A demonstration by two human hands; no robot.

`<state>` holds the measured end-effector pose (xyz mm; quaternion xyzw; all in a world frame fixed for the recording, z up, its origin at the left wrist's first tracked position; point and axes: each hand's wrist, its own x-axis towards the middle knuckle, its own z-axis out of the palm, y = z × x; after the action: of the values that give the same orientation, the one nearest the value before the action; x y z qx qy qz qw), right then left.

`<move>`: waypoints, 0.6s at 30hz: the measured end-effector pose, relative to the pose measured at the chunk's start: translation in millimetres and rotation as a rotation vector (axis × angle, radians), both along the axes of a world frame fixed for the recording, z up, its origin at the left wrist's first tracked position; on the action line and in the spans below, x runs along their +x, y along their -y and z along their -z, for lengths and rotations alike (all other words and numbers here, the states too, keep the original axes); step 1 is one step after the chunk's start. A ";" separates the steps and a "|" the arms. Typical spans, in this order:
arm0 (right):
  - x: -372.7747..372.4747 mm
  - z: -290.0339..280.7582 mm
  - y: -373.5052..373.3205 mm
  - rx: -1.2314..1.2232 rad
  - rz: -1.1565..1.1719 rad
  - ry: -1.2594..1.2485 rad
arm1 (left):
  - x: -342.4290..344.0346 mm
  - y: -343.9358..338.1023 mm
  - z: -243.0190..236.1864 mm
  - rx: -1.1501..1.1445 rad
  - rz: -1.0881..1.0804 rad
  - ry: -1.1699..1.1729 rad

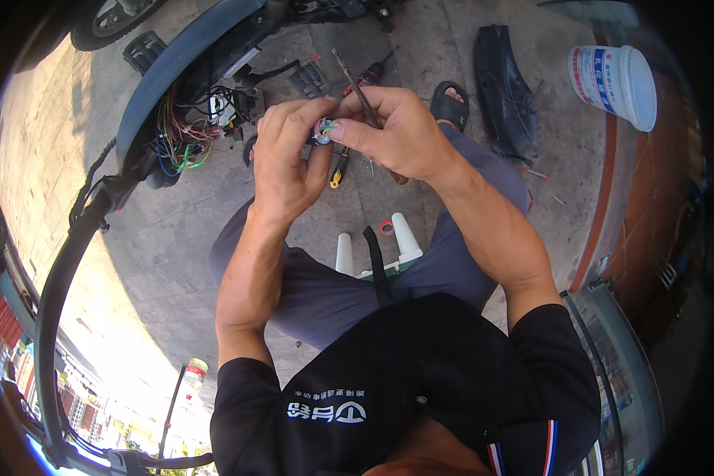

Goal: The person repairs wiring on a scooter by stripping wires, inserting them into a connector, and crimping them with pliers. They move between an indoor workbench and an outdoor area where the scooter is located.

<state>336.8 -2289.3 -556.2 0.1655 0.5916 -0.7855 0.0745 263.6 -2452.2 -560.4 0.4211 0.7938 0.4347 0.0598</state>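
Between the fingertips of my left hand (287,155) sits a small round part with coloured wires (323,132) in its open end. My right hand (397,131) is closed around a long, worn screwdriver (351,78); its shaft points up and to the left, and the handle end shows below the palm. The right thumb presses at the green and yellow wires in the round part. My fingers cover most of that part, so its exact kind cannot be made out.
Left of my hands, a bundle of loose wires (189,131) hangs from a vehicle frame (166,67). On the ground lie a red and black power tool (370,75), yellow-handled pliers (337,176), a red tape roll (386,228) and a black curved panel (504,91). A white bucket (633,87) stands right.
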 end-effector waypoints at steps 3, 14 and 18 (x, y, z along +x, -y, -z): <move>0.6 -1.5 -1.7 -0.042 -0.026 0.058 | 1.6 0.7 2.5 0.001 0.020 -0.001; 2.7 0.8 4.3 -0.179 0.026 0.026 | 11.7 -2.2 12.7 0.044 -0.027 0.040; 1.7 2.3 6.6 -0.063 -0.003 -0.044 | 12.5 -1.2 15.3 0.063 -0.033 0.068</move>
<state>338.5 -2295.9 -558.6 0.1448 0.5684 -0.8070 0.0677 276.2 -2451.0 -575.6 0.3943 0.7843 0.4744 0.0664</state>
